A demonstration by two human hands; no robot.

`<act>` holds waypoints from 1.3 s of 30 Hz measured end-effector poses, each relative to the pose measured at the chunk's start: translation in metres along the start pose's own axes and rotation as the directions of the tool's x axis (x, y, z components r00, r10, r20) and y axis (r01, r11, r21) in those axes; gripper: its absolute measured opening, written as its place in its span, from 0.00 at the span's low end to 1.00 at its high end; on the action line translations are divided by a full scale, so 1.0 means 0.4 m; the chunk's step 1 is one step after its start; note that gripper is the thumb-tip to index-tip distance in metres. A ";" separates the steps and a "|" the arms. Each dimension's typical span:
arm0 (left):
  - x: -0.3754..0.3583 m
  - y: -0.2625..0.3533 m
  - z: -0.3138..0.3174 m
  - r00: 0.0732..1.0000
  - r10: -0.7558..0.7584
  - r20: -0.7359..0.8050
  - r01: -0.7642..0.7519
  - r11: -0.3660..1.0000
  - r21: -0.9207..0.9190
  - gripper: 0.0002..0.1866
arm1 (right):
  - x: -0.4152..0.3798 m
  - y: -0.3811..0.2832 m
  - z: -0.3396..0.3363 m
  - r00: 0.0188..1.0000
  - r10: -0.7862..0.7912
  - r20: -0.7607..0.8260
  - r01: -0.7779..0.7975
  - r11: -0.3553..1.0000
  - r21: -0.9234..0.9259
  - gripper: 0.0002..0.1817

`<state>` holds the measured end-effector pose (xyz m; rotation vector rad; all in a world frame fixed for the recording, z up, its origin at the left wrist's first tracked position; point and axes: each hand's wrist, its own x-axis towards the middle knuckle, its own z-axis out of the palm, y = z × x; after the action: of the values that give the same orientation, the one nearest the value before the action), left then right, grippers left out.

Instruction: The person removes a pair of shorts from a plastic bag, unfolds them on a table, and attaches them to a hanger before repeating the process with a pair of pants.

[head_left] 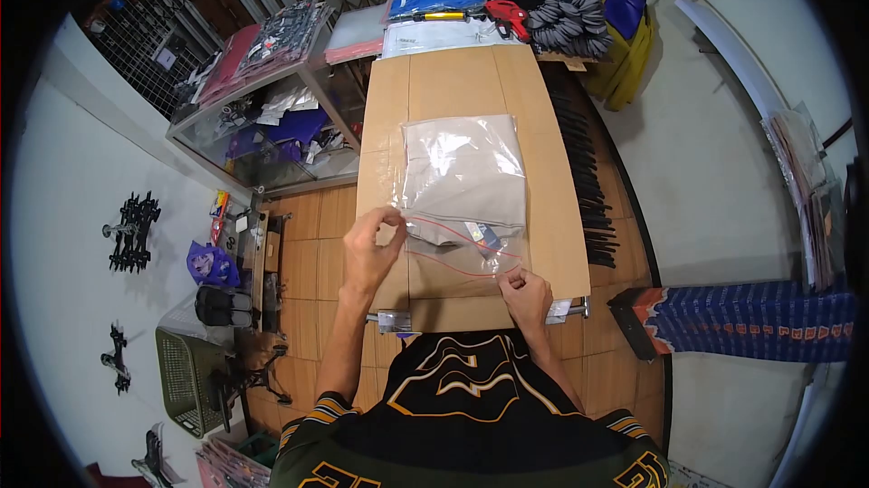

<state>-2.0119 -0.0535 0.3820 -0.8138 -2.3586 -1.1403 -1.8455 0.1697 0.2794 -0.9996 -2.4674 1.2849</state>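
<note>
Clear plastic bag [462, 194] with beige folded garment [466, 176] lies mid-desk [552, 216], left hand [369, 248] fingers pinching its near-left corner, right hand [528, 293] fingers pinching the near-right red seal strip; best keep edges aligned, press evenly.

A cardboard-topped table [552, 216] carries a clear bag [462, 189] holding, seemingly, folded beige cloth

Bare cardboard tabletop [453, 81] open beyond the bagged garment [463, 182] — folded clothes [507, 8] crowd the far end
</note>
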 end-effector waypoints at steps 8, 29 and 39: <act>-0.108 0.036 0.046 0.956 0.079 0.283 -0.033 0.986 -0.162 0.12 | -0.032 -0.008 0.027 0.990 -0.139 0.010 0.137 0.985 0.107 0.16; 0.225 -0.324 0.338 0.906 -0.140 0.400 0.050 0.972 0.228 0.38 | 0.138 -0.059 0.226 0.692 -0.717 0.087 0.707 0.648 -0.284 0.08; 0.329 -0.410 0.423 0.799 -0.403 0.445 0.177 0.866 0.467 0.45 | 0.121 -0.057 0.214 0.566 -0.824 -0.017 0.769 0.536 -0.350 0.19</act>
<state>-2.2340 0.0437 0.2635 -0.6787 -3.1354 -0.5040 -1.9313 0.1353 0.2385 0.0871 -2.4829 0.4695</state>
